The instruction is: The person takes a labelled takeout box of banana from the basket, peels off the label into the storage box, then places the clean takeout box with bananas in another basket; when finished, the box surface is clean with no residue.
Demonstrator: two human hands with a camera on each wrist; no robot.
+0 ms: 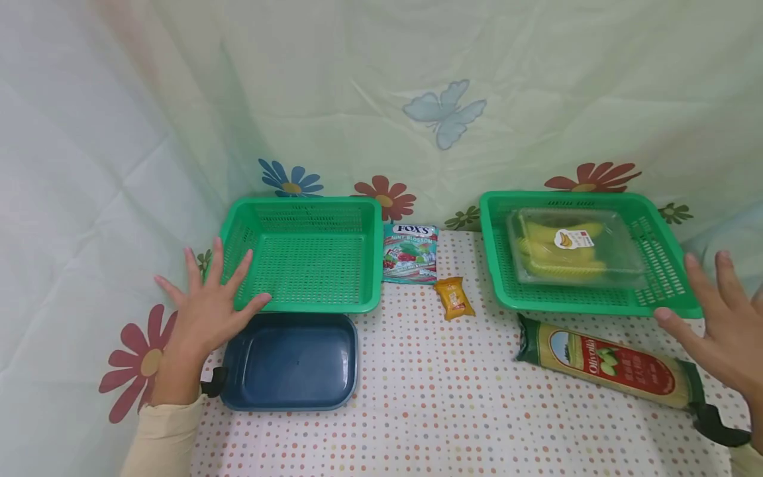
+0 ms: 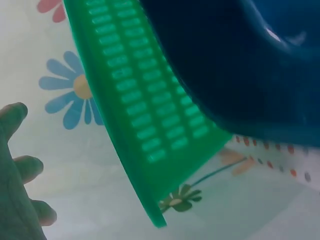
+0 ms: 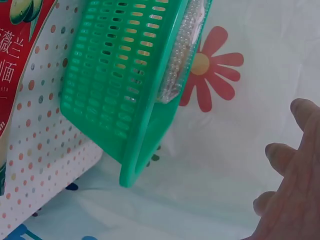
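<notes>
My left hand hovers with fingers spread at the front left corner of an empty green basket, above the edge of a dark blue tray. It holds nothing. My right hand is spread open near the front right corner of a second green basket, which holds a clear box of bananas. A packet of pasta lies just in front of that basket. In the wrist views the left basket's wall and the right basket's corner show close by.
Between the baskets lie a Fox's candy bag and a small orange snack packet on the dotted tablecloth. A flowered curtain closes the back and sides. A black wrist strap shows at the right.
</notes>
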